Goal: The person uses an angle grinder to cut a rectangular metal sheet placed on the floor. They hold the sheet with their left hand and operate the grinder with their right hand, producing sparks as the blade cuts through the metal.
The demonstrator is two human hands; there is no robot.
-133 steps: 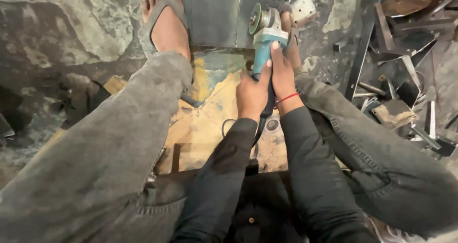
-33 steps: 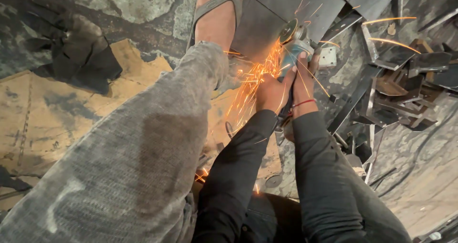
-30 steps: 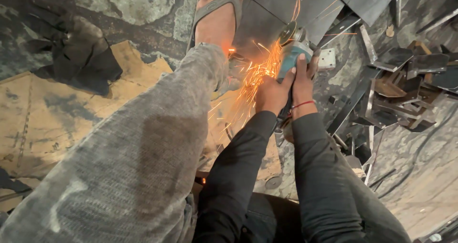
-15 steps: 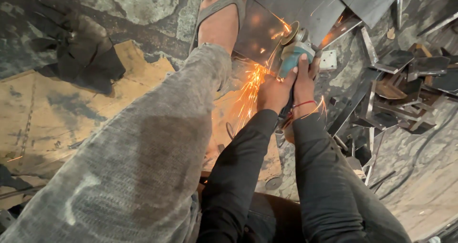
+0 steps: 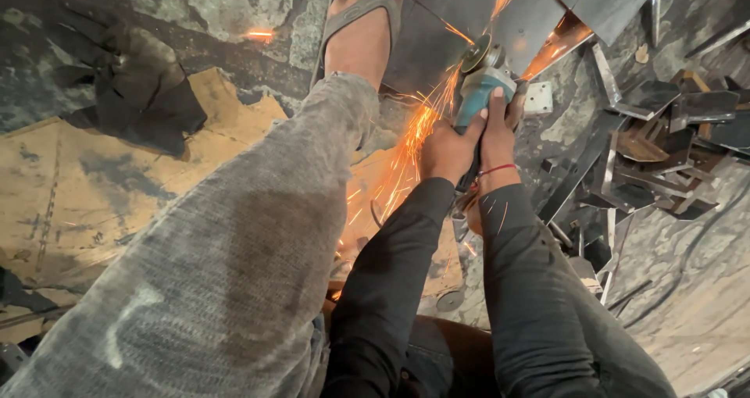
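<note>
Sparks now spray up too; both my left hand (image 5: 447, 149) and right hand (image 5: 497, 128) clamp the angle grinder (image 5: 480, 82) on the steel sheet (image 5: 476, 11); my sandalled foot (image 5: 361, 31) nearby risks burns.

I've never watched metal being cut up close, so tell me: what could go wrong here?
Likely risks:
1. Sparks spray back at the trouser leg and sleeves; cloth could scorch.
2. The sandalled foot rests on the metal sheet close to the angle grinder; a slip could reach bare toes.
3. The left hand and right hand are gloveless, and cut metal offcuts lie nearby.
</note>
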